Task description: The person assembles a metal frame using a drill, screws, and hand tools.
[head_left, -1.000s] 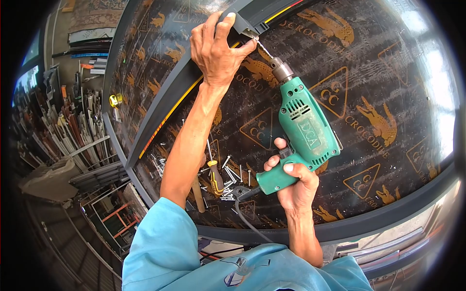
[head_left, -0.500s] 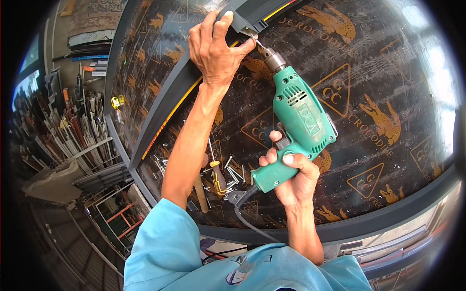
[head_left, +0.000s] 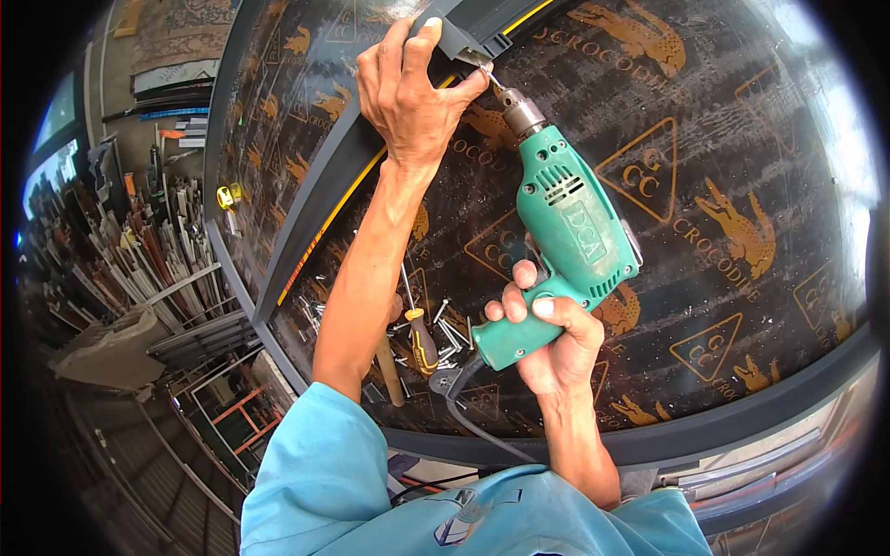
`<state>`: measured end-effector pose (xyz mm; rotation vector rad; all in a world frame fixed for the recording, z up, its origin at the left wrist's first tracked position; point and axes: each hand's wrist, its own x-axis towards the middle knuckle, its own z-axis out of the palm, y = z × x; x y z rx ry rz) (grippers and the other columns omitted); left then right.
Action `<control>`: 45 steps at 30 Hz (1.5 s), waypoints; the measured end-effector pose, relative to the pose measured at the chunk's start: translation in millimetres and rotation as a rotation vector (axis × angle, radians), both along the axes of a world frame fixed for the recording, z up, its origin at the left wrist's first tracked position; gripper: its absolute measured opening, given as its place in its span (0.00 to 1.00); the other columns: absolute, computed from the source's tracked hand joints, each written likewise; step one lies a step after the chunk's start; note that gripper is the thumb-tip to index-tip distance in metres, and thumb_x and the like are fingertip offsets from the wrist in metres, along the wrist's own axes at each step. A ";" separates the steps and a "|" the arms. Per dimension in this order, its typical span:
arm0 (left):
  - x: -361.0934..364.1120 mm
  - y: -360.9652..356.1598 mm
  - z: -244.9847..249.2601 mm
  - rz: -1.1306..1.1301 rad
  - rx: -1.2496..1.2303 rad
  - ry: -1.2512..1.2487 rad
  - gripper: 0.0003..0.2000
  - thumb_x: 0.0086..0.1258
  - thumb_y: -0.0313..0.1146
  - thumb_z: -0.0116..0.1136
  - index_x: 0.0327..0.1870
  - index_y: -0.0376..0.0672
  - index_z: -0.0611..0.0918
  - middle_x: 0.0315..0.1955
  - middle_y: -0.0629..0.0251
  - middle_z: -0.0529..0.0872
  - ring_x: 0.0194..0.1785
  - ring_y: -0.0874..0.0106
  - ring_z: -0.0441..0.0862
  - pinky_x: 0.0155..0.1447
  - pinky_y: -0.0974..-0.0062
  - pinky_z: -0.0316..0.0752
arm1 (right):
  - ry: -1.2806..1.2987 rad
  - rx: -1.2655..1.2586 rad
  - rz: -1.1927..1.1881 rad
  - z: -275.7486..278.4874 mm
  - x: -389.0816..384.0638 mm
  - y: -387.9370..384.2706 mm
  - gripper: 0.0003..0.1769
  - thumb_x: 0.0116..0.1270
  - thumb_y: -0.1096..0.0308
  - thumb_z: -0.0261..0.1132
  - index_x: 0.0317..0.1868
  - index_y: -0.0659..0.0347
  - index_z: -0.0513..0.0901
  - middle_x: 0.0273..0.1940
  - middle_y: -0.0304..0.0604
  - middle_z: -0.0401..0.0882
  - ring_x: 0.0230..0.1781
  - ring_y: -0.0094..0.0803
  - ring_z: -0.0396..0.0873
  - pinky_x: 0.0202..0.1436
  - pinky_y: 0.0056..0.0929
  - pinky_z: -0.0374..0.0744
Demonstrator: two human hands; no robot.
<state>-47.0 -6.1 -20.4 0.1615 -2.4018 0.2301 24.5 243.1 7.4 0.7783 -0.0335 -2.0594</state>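
My right hand (head_left: 564,347) is wrapped round the handle of a green electric drill (head_left: 577,218), its fingers near the trigger. The drill points up and to the left, and its thin bit reaches the end of a dark grey metal profile (head_left: 452,39). My left hand (head_left: 408,97) grips that profile, with the thumb close beside the bit. Whether the bit is inside the metal cannot be made out. A power cord (head_left: 477,426) runs from the drill's handle towards my body.
On the crocodile-printed board (head_left: 686,278) lie a screwdriver (head_left: 422,343), loose screws (head_left: 452,335) and a wooden handle (head_left: 389,371) partly behind my left arm. A long grey frame bar (head_left: 315,204) crosses the board. A yellow tape measure (head_left: 225,196) lies farther left. Scrap strips (head_left: 158,246) stand beyond.
The drill's body and my right hand have shifted slightly left, while the bit stays at the profile's end. My right fingers have shifted on the handle. My left hand keeps its hold.
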 end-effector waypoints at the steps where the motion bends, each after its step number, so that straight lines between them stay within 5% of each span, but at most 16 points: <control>1: 0.1 0.1 0.6 0.001 0.001 -0.004 0.33 0.37 0.45 0.80 0.48 0.46 0.79 0.49 0.64 0.81 0.48 0.62 0.75 0.50 0.65 0.73 | 0.005 -0.003 -0.001 -0.8 0.4 -0.1 0.32 0.51 0.80 0.59 0.61 0.63 0.67 0.41 0.44 0.75 0.32 0.33 0.75 0.46 0.41 0.75; 37: -0.8 0.3 -1.3 -0.009 0.071 0.012 0.34 0.32 0.38 0.78 0.48 0.50 0.78 0.49 0.66 0.78 0.48 0.61 0.73 0.50 0.62 0.70 | 0.071 0.014 0.033 -9.7 -10.9 -11.0 0.31 0.51 0.82 0.59 0.60 0.64 0.68 0.40 0.46 0.75 0.33 0.35 0.76 0.46 0.42 0.75; 45: 1.0 2.2 2.7 0.012 0.029 -0.026 0.32 0.39 0.40 0.79 0.48 0.46 0.78 0.49 0.63 0.81 0.48 0.62 0.74 0.50 0.65 0.72 | 0.106 0.075 0.092 -5.1 -12.2 -12.8 0.37 0.49 0.78 0.60 0.64 0.65 0.63 0.37 0.41 0.73 0.32 0.31 0.73 0.48 0.41 0.73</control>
